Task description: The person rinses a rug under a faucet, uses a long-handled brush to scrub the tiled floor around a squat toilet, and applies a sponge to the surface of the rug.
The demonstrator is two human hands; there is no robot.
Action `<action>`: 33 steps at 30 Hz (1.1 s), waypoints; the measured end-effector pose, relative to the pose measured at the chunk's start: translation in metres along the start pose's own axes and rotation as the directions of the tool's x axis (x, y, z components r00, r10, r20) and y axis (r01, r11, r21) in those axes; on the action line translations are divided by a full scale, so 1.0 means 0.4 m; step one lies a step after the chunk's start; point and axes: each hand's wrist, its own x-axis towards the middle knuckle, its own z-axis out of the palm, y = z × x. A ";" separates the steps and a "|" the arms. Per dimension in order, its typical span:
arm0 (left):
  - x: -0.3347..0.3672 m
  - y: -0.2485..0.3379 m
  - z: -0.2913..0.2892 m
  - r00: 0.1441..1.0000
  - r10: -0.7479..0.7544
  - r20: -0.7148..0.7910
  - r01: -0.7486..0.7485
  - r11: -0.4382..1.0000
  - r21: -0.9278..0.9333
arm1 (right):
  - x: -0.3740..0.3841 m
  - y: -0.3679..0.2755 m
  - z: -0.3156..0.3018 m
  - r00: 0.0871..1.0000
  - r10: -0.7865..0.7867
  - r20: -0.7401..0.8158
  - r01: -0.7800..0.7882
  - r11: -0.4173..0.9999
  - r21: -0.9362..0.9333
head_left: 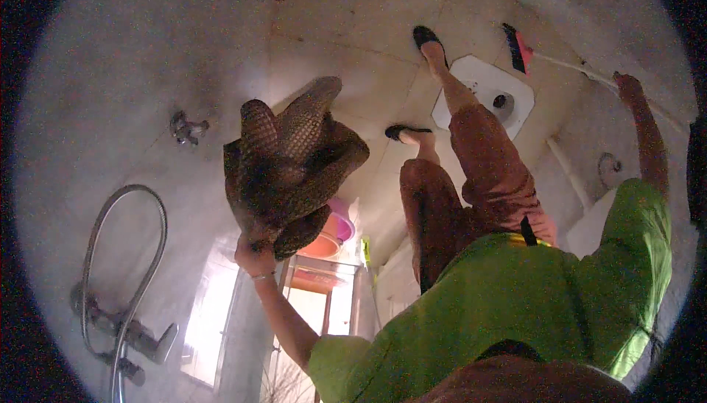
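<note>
Brush (521,53) with red and black head lies to the left of our right hand (628,88), which is clenched around its pale handle (574,66). The handle's long axis runs sideways, from this hand towards the head, near the white squat toilet (486,83). Our left hand (255,254) grasps a dark patterned cloth (294,156), well apart from the brush; the right hand is nearer.

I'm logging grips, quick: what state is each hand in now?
Left hand: closed, holding a dark mesh-patterned bundle.
Right hand: closed, holding a long-handled pink-and-black brush.
</note>
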 end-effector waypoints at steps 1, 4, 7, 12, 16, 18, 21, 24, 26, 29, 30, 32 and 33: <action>0.004 -0.001 -0.013 0.998 0.038 0.041 -0.040 0.998 0.047 | -0.020 0.065 0.039 0.981 -0.072 -0.181 0.094 0.989 0.117; -0.063 -0.019 -0.091 0.998 -0.039 -0.041 0.044 0.991 0.129 | -0.011 -0.121 -0.105 0.997 -0.055 -0.061 0.066 0.977 0.202; -0.037 -0.022 -0.093 0.999 0.028 0.044 -0.039 0.962 0.271 | -0.152 -0.096 -0.051 0.996 0.042 0.073 -0.044 0.999 0.029; -0.088 0.044 -0.121 0.999 -0.047 -0.014 0.049 0.962 0.270 | -0.094 -0.190 -0.109 0.955 -0.210 -0.210 0.209 0.978 -0.027; -0.097 0.111 -0.143 0.999 0.013 -0.053 0.007 0.933 0.360 | -0.066 -0.392 -0.312 0.871 -0.313 -0.378 0.395 0.904 0.163; -0.110 0.127 -0.155 0.996 -0.058 -0.073 0.080 0.938 0.337 | -0.087 -0.503 -0.469 0.814 -0.403 -0.418 0.506 0.846 0.170; -0.105 0.155 -0.159 0.995 0.018 -0.100 0.005 0.975 0.224 | -0.054 -0.640 -0.583 0.762 -0.485 -0.428 0.557 0.829 0.051; -0.120 0.089 -0.150 0.995 -0.057 -0.086 0.074 0.974 0.215 | -0.023 -0.751 -0.646 0.637 -0.564 -0.525 0.643 0.765 -0.041; -0.129 0.068 -0.136 0.991 -0.047 -0.122 0.066 0.984 0.162 | -0.008 -0.809 -0.677 0.597 -0.594 -0.539 0.665 0.742 -0.082; -0.141 0.087 -0.134 0.986 -0.080 -0.147 0.095 0.991 0.099 | -0.028 -0.891 -0.733 0.511 -0.615 -0.601 0.752 0.659 -0.035; -0.146 0.092 -0.147 0.984 -0.118 -0.134 0.131 0.987 0.092 | -0.077 -0.929 -0.790 0.526 -0.628 -0.573 0.767 0.642 0.001; -0.149 0.080 -0.150 0.989 -0.100 -0.106 0.106 0.993 0.054 | -0.085 -0.976 -0.805 0.552 -0.632 -0.544 0.768 0.639 0.037; -0.151 0.071 -0.148 0.993 -0.086 -0.080 0.088 0.996 0.023 | -0.033 -1.012 -0.784 0.552 -0.589 -0.590 0.750 0.661 0.041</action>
